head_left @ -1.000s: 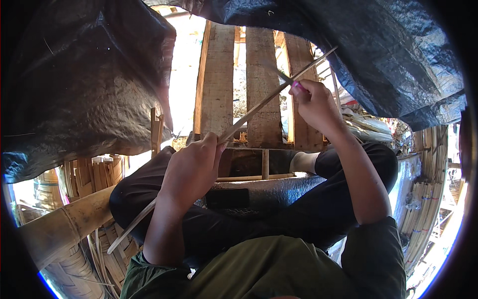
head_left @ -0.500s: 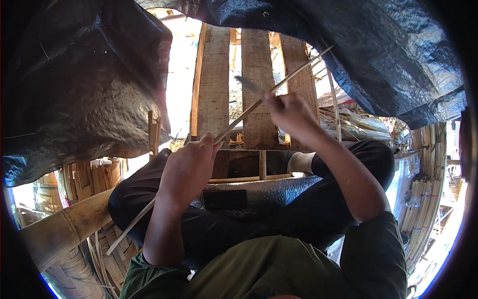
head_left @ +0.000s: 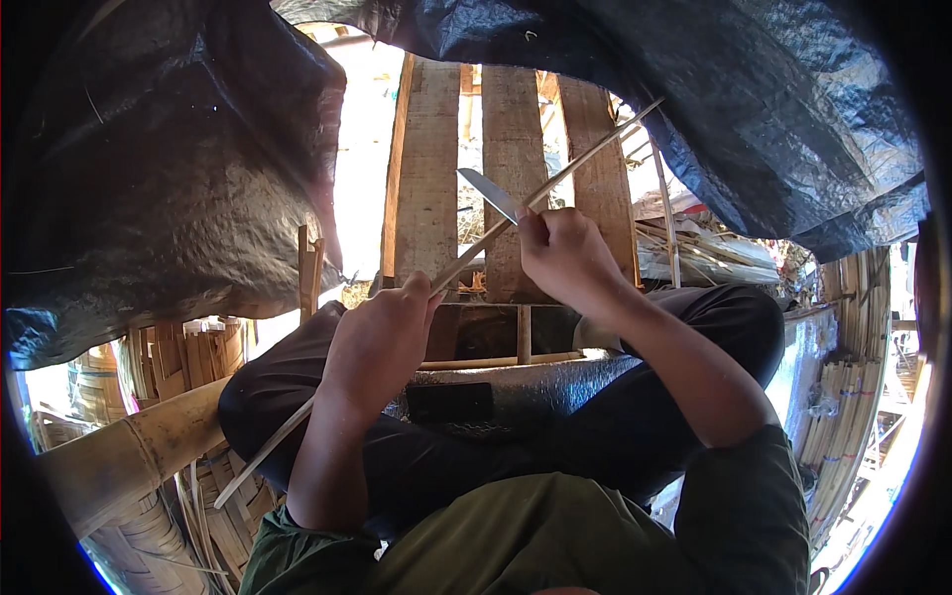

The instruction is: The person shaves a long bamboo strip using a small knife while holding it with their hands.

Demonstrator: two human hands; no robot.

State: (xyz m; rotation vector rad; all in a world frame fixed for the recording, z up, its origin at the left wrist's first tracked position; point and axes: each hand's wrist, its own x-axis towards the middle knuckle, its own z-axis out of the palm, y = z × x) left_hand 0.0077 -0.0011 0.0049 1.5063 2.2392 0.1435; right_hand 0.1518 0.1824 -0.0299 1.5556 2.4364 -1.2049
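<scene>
A long, thin bamboo strip (head_left: pixel 585 156) slants from the lower left, under my left forearm, up to the far right. My left hand (head_left: pixel 379 332) is closed around it near its middle. In my right hand (head_left: pixel 570 253) is a knife (head_left: pixel 488 192), its handle hidden in the closed fingers. The blade points up and to the left, and its lower part lies against the strip or just above it; I cannot tell which. Both hands are above my crossed legs.
Wooden planks (head_left: pixel 426 169) run away in front of me. Dark plastic sheeting (head_left: pixel 169 188) hangs at left, with more (head_left: pixel 783 109) at right. A thick bamboo pole (head_left: pixel 139 446) lies at my left. Bundled strips (head_left: pixel 843 426) stand at the right.
My right hand with the knife has moved slightly down along the strip toward me. The blade, blurred before, is now sharp. The left hand has barely shifted.
</scene>
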